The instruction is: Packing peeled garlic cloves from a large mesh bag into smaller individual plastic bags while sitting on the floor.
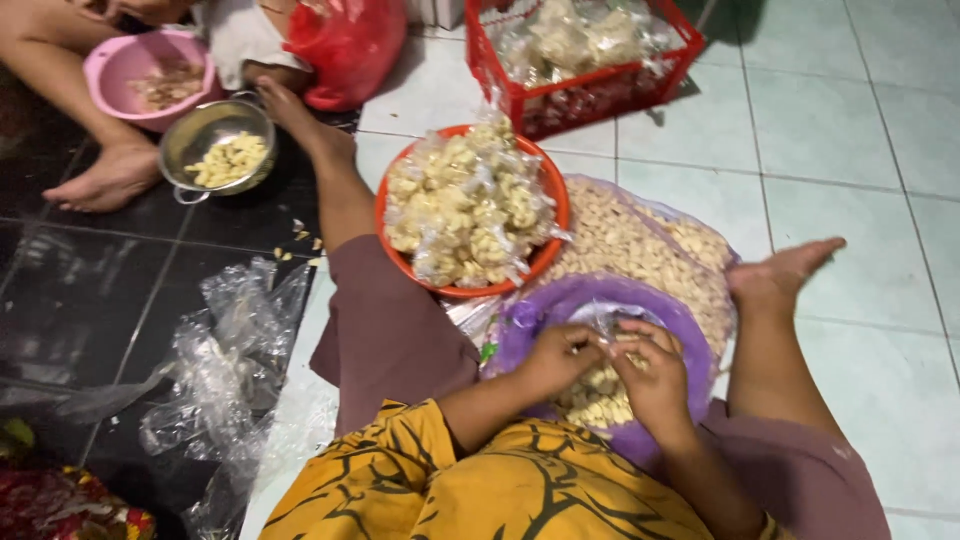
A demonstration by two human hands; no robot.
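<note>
Left hand: I pinch the small bag of crackers.
Right hand: I pinch it too, over the purple bowl.

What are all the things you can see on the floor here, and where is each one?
Purple bowl: one, purple, between the person's legs, holding pale snack pieces.
Small clear bag: one, clear, over the purple bowl, between both hands.
Orange basin: one, orange, beyond the purple bowl, piled with filled clear packets.
Big loose pile of snacks: one, pale, on clear plastic right of the orange basin.
Red crate: one, red, top centre, holding bagged snacks.
Red plastic bag: one, red, top, left of the crate.
Metal colander: one, silver, upper left, holding pale pieces.
Pink bowl: one, pink, top left, beside another person's foot.
Empty clear plastic bags: a heap, clear, lower left.
Left hand: pinching the small bag.
Right hand: pinching the small bag.
</note>
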